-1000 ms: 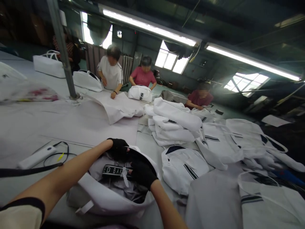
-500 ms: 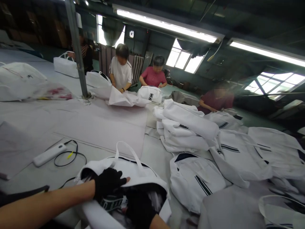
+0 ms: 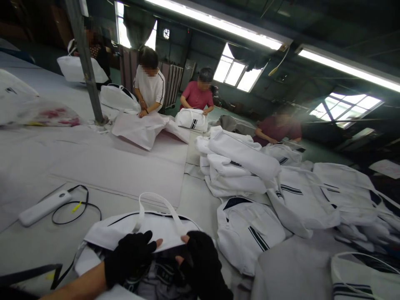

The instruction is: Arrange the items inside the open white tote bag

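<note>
**White bag open at its mouth, both gloved hands on it**

White bag (image 3: 150,229) lies flat at the near edge of the table (image 3: 40,166), right in front of you, its looped handle (image 3: 156,204) arching up over the far side. Your left hand (image 3: 129,256), in a black fingerless glove, rests on the near lip with fingers spread and bare tips showing. Your right hand (image 3: 200,260), gloved the same, sits just beside it at the mouth, fingers curled down; whether it pinches the fabric or only presses it, I cannot tell. Dark lining with lettering (image 3: 159,273) shows between your hands.

Judgement: you are working at the bag's opening, holding it apart to get at the interior. The next move calls for a firm hold on the lip with one hand while the other works inside, keeping the handle out of the way.

Outward: a white handheld device (image 3: 43,207) with a black cord (image 3: 76,206) lies to your left. A heap of white bags (image 3: 240,166) with dark stripes fills the right side. The table is covered in pale grey cloth; a metal post (image 3: 86,62) stands on it. Three people (image 3: 150,85) work at the far edge. The room is dim, lit by tube lights (image 3: 218,23) and windows (image 3: 237,77).
</note>
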Motion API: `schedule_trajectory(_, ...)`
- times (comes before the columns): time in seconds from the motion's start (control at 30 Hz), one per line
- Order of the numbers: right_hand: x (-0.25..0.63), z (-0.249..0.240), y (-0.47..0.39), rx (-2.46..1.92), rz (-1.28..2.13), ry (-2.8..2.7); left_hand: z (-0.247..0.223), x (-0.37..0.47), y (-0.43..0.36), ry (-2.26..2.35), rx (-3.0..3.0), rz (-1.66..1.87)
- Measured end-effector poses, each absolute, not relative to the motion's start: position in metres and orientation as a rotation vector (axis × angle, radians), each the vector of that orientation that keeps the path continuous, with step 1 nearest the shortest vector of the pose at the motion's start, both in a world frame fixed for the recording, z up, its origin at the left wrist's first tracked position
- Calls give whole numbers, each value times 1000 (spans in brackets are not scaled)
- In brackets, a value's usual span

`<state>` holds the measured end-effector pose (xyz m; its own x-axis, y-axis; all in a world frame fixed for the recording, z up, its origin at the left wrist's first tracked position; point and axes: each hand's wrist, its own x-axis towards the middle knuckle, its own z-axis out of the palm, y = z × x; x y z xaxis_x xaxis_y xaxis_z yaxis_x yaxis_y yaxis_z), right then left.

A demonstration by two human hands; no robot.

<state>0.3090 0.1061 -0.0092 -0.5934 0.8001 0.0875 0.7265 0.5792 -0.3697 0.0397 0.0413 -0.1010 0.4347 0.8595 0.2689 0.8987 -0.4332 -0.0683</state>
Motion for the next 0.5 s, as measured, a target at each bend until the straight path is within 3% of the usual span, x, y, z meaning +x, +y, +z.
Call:
schedule_trajectory(0.1,327,-14,135,-1136,-94,-2577,-88,32,50,-1425,-2365,-515)
schedule_trajectory(0.17,332,-29,151,-1128,-269,-2595,-74,28,63,-1390,-2279,-689)
schedule_trajectory(0.33,328,-80,162,-1247,-383,-2328,-46,33,96,-1418,-2054,-910)
schedule_trajectory(0.5,343,-103,158,-1120,-268,-2305,-56,15,87,-1471,-2097,-745)
